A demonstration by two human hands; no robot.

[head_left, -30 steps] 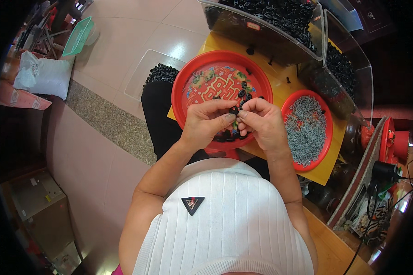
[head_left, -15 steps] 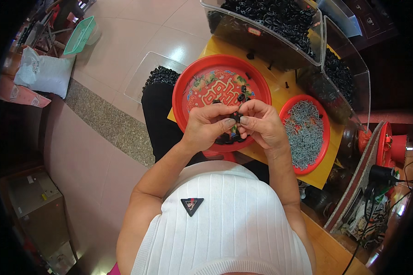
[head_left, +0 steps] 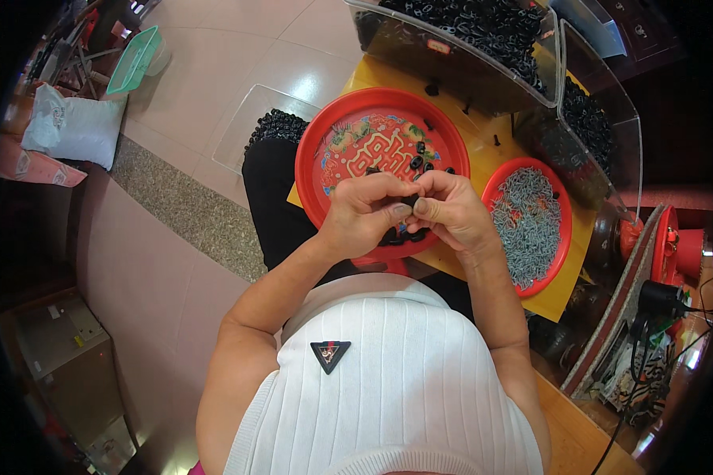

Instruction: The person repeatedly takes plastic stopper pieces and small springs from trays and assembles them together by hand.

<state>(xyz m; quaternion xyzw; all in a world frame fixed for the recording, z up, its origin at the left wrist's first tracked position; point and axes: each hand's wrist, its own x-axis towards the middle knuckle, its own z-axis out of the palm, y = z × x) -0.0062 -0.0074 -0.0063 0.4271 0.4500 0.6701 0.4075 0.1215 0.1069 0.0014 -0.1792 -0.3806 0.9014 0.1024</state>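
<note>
Both hands meet over the near part of a round red tray (head_left: pixel 307 150) with a printed pattern. My left hand (head_left: pixel 366 212) pinches a small black plastic part (head_left: pixel 409 201) between thumb and forefinger. From the other side my right hand (head_left: pixel 454 210) closes thumb and fingertips on the same part, which is mostly hidden by the fingers. Several loose black pieces (head_left: pixel 417 162) lie in the tray beyond my fingers, and more are partly covered beneath my hands. To the right stands a smaller red dish heaped with grey screws (head_left: pixel 524 226).
Clear plastic bins (head_left: pixel 451 59) full of black parts stand at the back right on the yellow board (head_left: pixel 483 146). A low transparent box (head_left: pixel 245 119) with black pieces sits on the floor, left of the tray. Power cords (head_left: pixel 640 340) lie at the far right.
My fingertips have drawn closer together around the black part, so less of it shows. My right hand has tilted slightly; both hands stay over the tray.
</note>
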